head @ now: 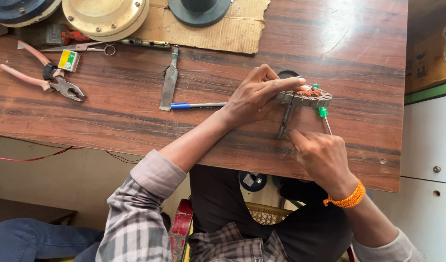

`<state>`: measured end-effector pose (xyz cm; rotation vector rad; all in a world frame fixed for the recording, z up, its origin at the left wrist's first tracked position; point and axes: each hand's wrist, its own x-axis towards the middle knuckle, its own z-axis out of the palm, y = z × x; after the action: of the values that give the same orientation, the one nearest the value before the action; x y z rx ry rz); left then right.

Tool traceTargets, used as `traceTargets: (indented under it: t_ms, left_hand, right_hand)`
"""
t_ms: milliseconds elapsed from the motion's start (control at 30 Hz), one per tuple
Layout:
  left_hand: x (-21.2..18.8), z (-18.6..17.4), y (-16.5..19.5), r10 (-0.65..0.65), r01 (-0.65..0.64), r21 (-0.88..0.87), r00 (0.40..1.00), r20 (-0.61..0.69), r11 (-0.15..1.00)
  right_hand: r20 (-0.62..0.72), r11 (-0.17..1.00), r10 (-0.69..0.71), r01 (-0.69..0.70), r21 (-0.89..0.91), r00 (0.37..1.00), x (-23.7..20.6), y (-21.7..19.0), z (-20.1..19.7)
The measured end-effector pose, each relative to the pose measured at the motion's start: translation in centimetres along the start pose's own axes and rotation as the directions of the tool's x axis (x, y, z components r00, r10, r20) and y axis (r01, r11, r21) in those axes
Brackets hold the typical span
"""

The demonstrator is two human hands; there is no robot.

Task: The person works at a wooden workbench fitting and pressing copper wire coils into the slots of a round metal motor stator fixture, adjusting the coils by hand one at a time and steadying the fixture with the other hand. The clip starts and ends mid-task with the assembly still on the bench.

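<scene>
2 hands: both of yours work at the right part of the wooden table (135, 121), near its front edge.
Left hand (254, 97): your fingers press down on the stator (305, 97), forefinger stretched across its top; the hand is clamped on it.
Stator: a round grey metal disc with orange-brown windings on top, lying flat on the table; a grey shaft (285, 121) runs from under it toward you.
Right hand (322, 157): your fingers are closed together around the lower end of the screwdriver (324, 115), just in front of the stator.
Screwdriver: green handle touching the stator's right rim, thin metal shank running down into your right hand.
Pen (196, 105): blue and silver, lying flat, its right end hidden under your left hand.
Blade (169, 80): flat worn metal tool, just left of the pen.
Pliers (46, 77): pink handles, far left, well apart from your hands.
Scissors (82, 47): beside the pliers, at the back.
Cardboard (223, 31): at the table's back edge, with round metal covers resting on it.
</scene>
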<state>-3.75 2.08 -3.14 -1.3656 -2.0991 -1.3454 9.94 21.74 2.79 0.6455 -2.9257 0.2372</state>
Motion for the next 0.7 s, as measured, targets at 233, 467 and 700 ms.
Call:
traceTargets:
  t_ms: [233,467,700]
  left_hand:
    - [-1.0,0.5,-0.4,0.33,-0.348,0.453,0.936,0.122,0.821]
    - [-0.9,-0.3,-1.8,0.424,-0.447,0.433,0.892,0.154,0.783]
    - [-1.1,-0.4,-2.2,0.339,-0.371,0.373,0.929,0.152,0.85]
  right_hand:
    - [-0.053,0.986,-0.027,0.035,0.162,0.998,-1.3,-0.2,0.9]
    - [-0.03,0.974,0.041,-0.033,0.224,0.999,-1.3,0.5,1.6]
    - [-0.091,0.912,0.147,-0.099,0.399,0.985,-1.0,0.0,-1.1]
